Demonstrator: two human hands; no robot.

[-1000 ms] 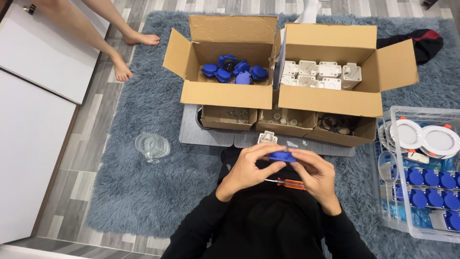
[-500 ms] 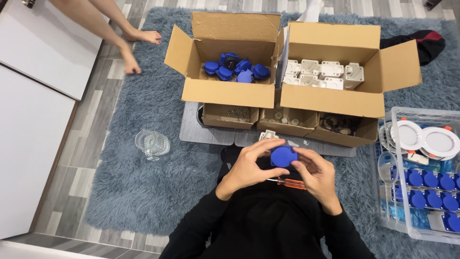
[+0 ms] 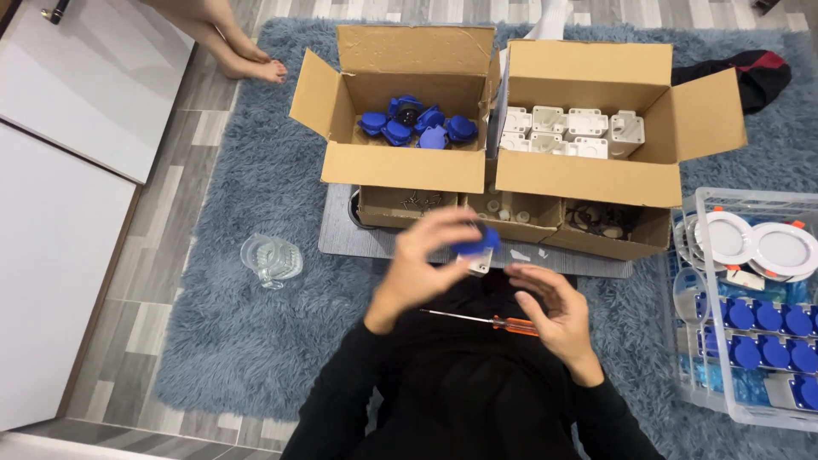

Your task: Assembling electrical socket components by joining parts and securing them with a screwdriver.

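Note:
My left hand (image 3: 430,260) is raised in front of my chest and grips a blue and white socket part (image 3: 477,249) by its edge. My right hand (image 3: 550,311) sits just to the right of it and lower, fingers spread, nothing in it. An orange-handled screwdriver (image 3: 498,322) lies across my lap under the right hand. Straight ahead stand two open cardboard boxes: the left box (image 3: 400,166) holds several blue parts (image 3: 416,123), the right box (image 3: 588,179) holds several white housings (image 3: 571,132).
Small low boxes (image 3: 511,217) with screws and black rings stand before the big boxes on a grey mat. A clear plastic crate (image 3: 754,307) with white round lamps and blue parts is at right. A glass jug (image 3: 271,258) lies on the blue rug. Another person's bare feet (image 3: 256,64) are at upper left.
My left hand has lifted the blue and white part up and forward. My right hand has let go of it and opened. The other person's feet have moved.

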